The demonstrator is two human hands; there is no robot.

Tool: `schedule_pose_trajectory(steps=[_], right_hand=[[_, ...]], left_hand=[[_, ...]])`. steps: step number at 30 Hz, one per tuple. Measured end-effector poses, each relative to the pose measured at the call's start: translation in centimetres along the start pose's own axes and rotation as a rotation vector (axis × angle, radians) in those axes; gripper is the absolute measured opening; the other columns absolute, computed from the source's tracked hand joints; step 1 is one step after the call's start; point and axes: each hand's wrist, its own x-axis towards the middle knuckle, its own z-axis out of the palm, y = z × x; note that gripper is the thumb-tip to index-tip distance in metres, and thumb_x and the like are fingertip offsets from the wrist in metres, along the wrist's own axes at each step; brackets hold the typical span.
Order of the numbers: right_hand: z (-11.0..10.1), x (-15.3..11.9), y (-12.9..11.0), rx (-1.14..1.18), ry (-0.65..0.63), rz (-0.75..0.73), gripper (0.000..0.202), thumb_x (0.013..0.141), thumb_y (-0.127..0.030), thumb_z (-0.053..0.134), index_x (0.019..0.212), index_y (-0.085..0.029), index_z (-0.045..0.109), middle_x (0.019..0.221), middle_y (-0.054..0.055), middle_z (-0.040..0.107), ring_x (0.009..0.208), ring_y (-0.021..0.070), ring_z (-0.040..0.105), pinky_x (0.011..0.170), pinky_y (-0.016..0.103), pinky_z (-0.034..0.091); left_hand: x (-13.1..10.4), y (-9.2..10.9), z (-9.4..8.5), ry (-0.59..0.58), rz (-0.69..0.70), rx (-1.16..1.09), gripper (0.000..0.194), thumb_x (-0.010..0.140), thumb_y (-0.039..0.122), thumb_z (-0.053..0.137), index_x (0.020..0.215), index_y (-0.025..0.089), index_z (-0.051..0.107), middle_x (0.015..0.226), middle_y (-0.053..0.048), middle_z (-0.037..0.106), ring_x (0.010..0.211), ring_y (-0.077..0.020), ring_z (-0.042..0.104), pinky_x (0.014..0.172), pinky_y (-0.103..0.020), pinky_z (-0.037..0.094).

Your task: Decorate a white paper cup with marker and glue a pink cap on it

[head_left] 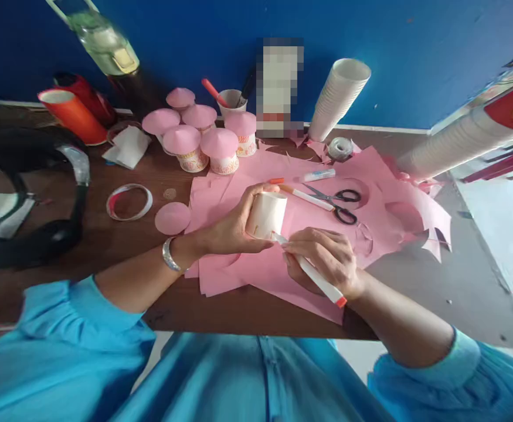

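Observation:
My left hand (234, 225) is wrapped around a white paper cup (268, 212), tilted above the pink paper (247, 269). Small orange-brown marks show on the cup's side near its lower edge. In my right hand (326, 258) is a white felt-tip pen (318, 278) with an orange end, its tip at one of those marks. Behind the cup lie black-handled scissors (344, 205), a white-and-orange pen (311, 198), an orange pen cap (276, 181) and a small white tube (320, 175).
Decorated cups with pink cone tops (220, 143) stand at the back, several together. A pink disc (172, 218) and a tape ring (129, 202) lie left. Stacked white cups (339, 97), a clear tape roll (340, 149) and a bottle (106, 44) stand near the blue wall. Black headphones (78, 170) rest far left.

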Motion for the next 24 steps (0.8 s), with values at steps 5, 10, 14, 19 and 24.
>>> schedule_pose_trajectory(steps=[5, 10, 14, 19, 24], right_hand=[[-0.22, 0.20, 0.06, -0.009, -0.003, -0.011, 0.019, 0.091, -0.004, 0.066, 0.104, -0.016, 0.062, 0.079, 0.002, 0.070, 0.063, 0.0149, 0.069, 0.057, 0.028, 0.060], [-0.13, 0.21, 0.04, -0.029, 0.006, 0.001, 0.018, 0.093, -0.006, 0.065, 0.105, -0.019, 0.061, 0.079, 0.000, 0.070, 0.063, 0.0135, 0.068, 0.057, 0.026, 0.060], [0.02, 0.08, 0.00, -0.026, 0.005, 0.004, 0.018, 0.092, -0.006, 0.065, 0.104, -0.020, 0.062, 0.078, 0.000, 0.070, 0.063, 0.0135, 0.069, 0.056, 0.026, 0.059], [0.07, 0.08, -0.04, -0.020, 0.003, 0.010, 0.020, 0.091, -0.005, 0.066, 0.104, -0.019, 0.062, 0.078, -0.001, 0.070, 0.063, 0.0138, 0.069, 0.055, 0.027, 0.058], [0.07, 0.12, -0.08, -0.025, -0.001, 0.012, 0.020, 0.092, -0.005, 0.065, 0.105, -0.020, 0.061, 0.078, -0.001, 0.069, 0.063, 0.0131, 0.068, 0.056, 0.026, 0.058]], left_hand=[[-0.30, 0.11, 0.01, 0.033, -0.010, 0.044, 0.093, 0.080, 0.044, 0.091, 0.154, 0.026, 0.038, 0.165, -0.021, 0.043, 0.155, -0.0425, 0.042, 0.125, -0.065, 0.040], [-0.24, 0.30, -0.14, 0.018, -0.051, 0.046, 0.091, 0.081, 0.045, 0.091, 0.153, 0.028, 0.038, 0.165, -0.020, 0.042, 0.156, -0.0426, 0.041, 0.123, -0.065, 0.043], [-0.26, 0.22, -0.21, 0.016, -0.056, 0.048, 0.094, 0.079, 0.046, 0.091, 0.154, 0.027, 0.038, 0.165, -0.020, 0.042, 0.156, -0.0434, 0.041, 0.123, -0.066, 0.043], [-0.20, 0.20, -0.23, 0.009, -0.048, 0.048, 0.092, 0.080, 0.046, 0.091, 0.153, 0.028, 0.037, 0.164, -0.021, 0.041, 0.156, -0.0425, 0.042, 0.121, -0.065, 0.044], [-0.16, 0.22, -0.21, 0.011, -0.037, 0.046, 0.092, 0.080, 0.045, 0.091, 0.153, 0.029, 0.037, 0.164, -0.020, 0.041, 0.156, -0.0424, 0.042, 0.122, -0.065, 0.043]])
